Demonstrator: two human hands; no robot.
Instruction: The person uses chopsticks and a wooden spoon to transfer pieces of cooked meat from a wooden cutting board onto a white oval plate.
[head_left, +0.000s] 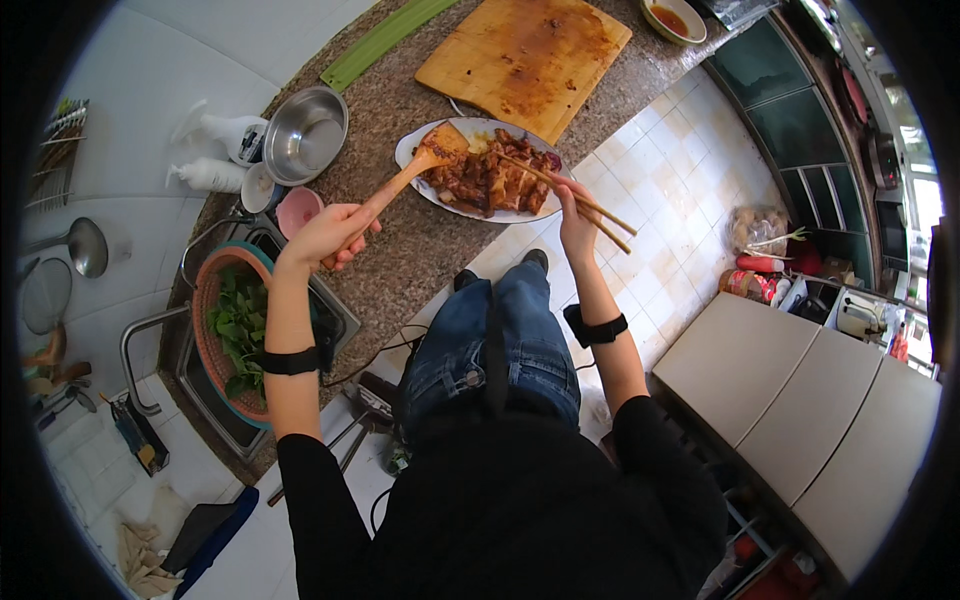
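My left hand (334, 236) grips the handle of a wooden spatula (405, 174). Its sauce-stained blade lies over the left side of an oval white plate (406, 147). Chopped, brown-glazed meat (495, 184) covers much of that plate, which stands on the speckled stone counter (405, 262). In my right hand (576, 217) is a pair of wooden chopsticks (600, 215), their tips at the upper part of the meat. Just beyond the plate lies a wooden cutting board (525, 56), smeared with brown sauce and small scraps.
A steel bowl (306, 135), a pink bowl (300, 210) and a spray bottle (232, 136) stand left. Leafy greens (238, 322) fill a colander (206, 300) at the sink. A bowl of reddish sauce (673, 21) sits near the counter's far edge. A green stalk (375, 41) lies along the wall.
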